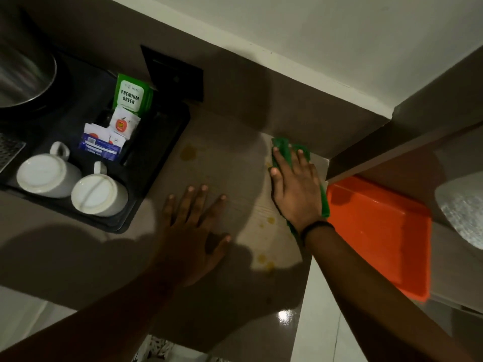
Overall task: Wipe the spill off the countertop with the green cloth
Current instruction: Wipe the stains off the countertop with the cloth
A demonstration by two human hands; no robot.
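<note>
The green cloth lies flat on the beige countertop near its right edge, mostly covered by my right hand, which presses down on it with fingers spread. My left hand rests palm down on the counter to the left, fingers apart, holding nothing. Yellowish spill marks show as a blot near the tray, small drops by my right wrist, and more drops near the front edge.
A black tray at the left holds two upturned white mugs and tea sachets. A metal kettle sits at far left. An orange bin stands below the counter's right edge.
</note>
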